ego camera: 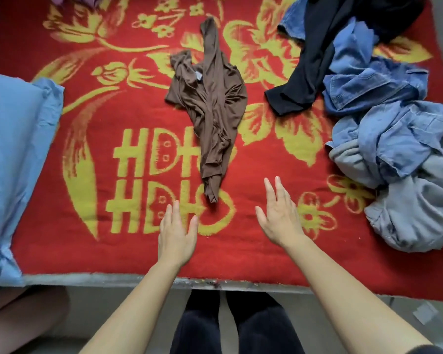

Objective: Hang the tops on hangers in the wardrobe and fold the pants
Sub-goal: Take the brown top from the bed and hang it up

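- Left hand (175,233): is hovering low over the blanket, fingers straight and together, holding nothing. It is sitting just short of the near tip of the brown garment, probably to take that end.
- Right hand (279,215): is reaching out flat with the fingers slightly spread, also empty. It is lying to the right of the same tip and apart from it, so the two hands are flanking the garment's near end.
- Brown garment (212,106): is lying crumpled lengthwise in the middle of the bed, with one narrow end running towards the person and another running away. A small pale label is showing near its upper part. Whether it is a top or pants cannot be told while it is bunched; it is likely being kept apart from the other clothes as the next piece to handle.
- Black garment (315,60): is trailing down from the far right corner, part of it lying under the denim.
- Denim pile (384,98): several blue pieces are lying heaped along the right edge, unsorted and waiting.
- Grey garment (414,215): is lying bunched at the near end of that heap.
- Red blanket (128,259): is covering the bed and serving as the work surface.
- Blue pillow (13,162): is lying at the left edge, well apart from the clothes.
- Wardrobe and hangers: are not showing in this view.
- Progress, as a judgement: most pieces are not yet sorted, so the task appears to be at an early stage.
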The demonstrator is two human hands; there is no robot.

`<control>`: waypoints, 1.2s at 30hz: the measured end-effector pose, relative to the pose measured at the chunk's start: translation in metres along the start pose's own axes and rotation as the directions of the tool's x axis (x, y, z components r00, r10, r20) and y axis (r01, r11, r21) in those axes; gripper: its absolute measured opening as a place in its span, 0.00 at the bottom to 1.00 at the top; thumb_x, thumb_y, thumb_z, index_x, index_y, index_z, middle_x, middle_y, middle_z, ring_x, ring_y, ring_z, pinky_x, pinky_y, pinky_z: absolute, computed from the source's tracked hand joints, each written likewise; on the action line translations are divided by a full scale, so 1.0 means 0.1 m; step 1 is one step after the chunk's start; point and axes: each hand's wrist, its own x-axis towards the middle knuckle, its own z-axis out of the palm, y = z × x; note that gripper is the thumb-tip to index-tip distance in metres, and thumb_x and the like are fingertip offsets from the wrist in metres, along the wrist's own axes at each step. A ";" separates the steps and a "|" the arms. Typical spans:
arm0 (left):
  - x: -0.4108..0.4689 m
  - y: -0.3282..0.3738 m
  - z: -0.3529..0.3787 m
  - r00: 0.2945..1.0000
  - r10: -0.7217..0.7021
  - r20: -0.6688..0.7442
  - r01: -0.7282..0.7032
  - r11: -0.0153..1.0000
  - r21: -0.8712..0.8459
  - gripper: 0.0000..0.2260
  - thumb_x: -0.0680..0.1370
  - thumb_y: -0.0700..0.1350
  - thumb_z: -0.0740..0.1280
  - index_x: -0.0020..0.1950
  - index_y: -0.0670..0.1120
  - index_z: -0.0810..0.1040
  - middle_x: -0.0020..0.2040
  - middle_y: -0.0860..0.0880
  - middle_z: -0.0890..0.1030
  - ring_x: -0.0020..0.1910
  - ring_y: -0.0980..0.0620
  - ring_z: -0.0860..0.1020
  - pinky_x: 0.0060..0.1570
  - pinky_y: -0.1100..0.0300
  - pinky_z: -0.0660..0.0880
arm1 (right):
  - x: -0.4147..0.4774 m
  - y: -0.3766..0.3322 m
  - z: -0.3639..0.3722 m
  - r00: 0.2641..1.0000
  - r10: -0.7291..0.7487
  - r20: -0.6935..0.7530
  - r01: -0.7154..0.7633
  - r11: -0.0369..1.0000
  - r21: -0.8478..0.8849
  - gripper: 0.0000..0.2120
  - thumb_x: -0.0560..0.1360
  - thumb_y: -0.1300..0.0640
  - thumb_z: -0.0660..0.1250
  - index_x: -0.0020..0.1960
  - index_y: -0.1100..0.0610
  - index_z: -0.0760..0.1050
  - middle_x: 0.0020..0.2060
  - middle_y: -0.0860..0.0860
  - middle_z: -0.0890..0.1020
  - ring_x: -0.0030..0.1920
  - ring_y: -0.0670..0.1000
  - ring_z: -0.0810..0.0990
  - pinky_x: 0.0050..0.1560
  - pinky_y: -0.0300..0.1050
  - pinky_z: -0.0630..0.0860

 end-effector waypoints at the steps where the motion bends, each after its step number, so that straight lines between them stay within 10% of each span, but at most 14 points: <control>1: 0.18 0.04 0.10 0.999 -0.049 0.005 0.049 0.997 -0.055 0.32 0.82 0.60 0.55 0.81 0.49 0.48 0.81 0.48 0.52 0.79 0.48 0.50 0.76 0.46 0.53 | 0.14 0.02 0.09 1.000 -0.025 0.011 0.025 1.000 -0.007 0.35 0.82 0.48 0.58 0.82 0.52 0.44 0.81 0.56 0.46 0.79 0.58 0.54 0.74 0.55 0.60; 8: 1.26 0.17 0.97 0.949 -0.302 0.090 0.315 0.899 -0.303 0.36 0.77 0.63 0.64 0.77 0.44 0.62 0.74 0.42 0.66 0.73 0.43 0.65 0.71 0.50 0.62 | 0.85 0.13 0.77 0.998 -0.069 0.008 0.069 0.998 0.007 0.33 0.82 0.54 0.59 0.82 0.51 0.47 0.81 0.57 0.47 0.76 0.60 0.60 0.68 0.58 0.67; 19: 1.60 -0.43 1.33 0.989 -0.093 -0.115 0.094 0.996 0.003 0.07 0.77 0.49 0.68 0.54 0.52 0.79 0.53 0.48 0.79 0.54 0.43 0.77 0.48 0.51 0.72 | 2.20 -0.51 1.11 0.922 -0.386 -0.005 0.364 0.875 -0.320 0.36 0.77 0.67 0.57 0.82 0.54 0.48 0.81 0.55 0.49 0.80 0.59 0.49 0.74 0.54 0.57; 23: 1.60 -0.94 1.02 0.972 -0.072 -0.223 0.100 0.988 0.117 0.06 0.73 0.43 0.69 0.48 0.51 0.78 0.49 0.46 0.78 0.48 0.39 0.77 0.44 0.50 0.72 | 2.19 -0.46 1.27 0.908 -0.358 0.215 0.418 0.759 -0.499 0.19 0.81 0.60 0.55 0.71 0.56 0.66 0.64 0.56 0.75 0.66 0.60 0.70 0.68 0.56 0.62; 28: 1.64 -1.44 0.73 0.927 -0.234 -0.291 0.272 0.957 0.096 0.08 0.71 0.41 0.69 0.38 0.49 0.71 0.44 0.46 0.71 0.39 0.40 0.73 0.38 0.53 0.67 | 1.47 -0.25 1.45 0.893 -0.307 0.330 0.402 0.873 -0.277 0.12 0.79 0.48 0.59 0.57 0.53 0.73 0.51 0.55 0.81 0.54 0.60 0.78 0.54 0.54 0.70; 32: 1.70 -1.45 0.75 0.913 -0.365 -0.182 0.376 0.926 0.031 0.07 0.68 0.42 0.67 0.34 0.43 0.69 0.37 0.45 0.73 0.37 0.41 0.71 0.37 0.55 0.65 | 0.85 0.10 1.53 0.870 -0.136 0.474 0.200 0.976 -0.087 0.15 0.75 0.57 0.66 0.61 0.54 0.70 0.54 0.54 0.78 0.54 0.62 0.80 0.52 0.56 0.75; 36: 1.63 -1.37 0.89 0.802 -0.579 0.146 0.567 0.662 -0.491 0.02 0.67 0.38 0.65 0.35 0.42 0.72 0.36 0.41 0.76 0.37 0.40 0.77 0.36 0.51 0.75 | 0.60 0.25 1.59 0.939 -0.007 0.345 0.004 1.000 0.010 0.18 0.74 0.60 0.67 0.64 0.53 0.73 0.55 0.55 0.78 0.56 0.61 0.79 0.56 0.56 0.75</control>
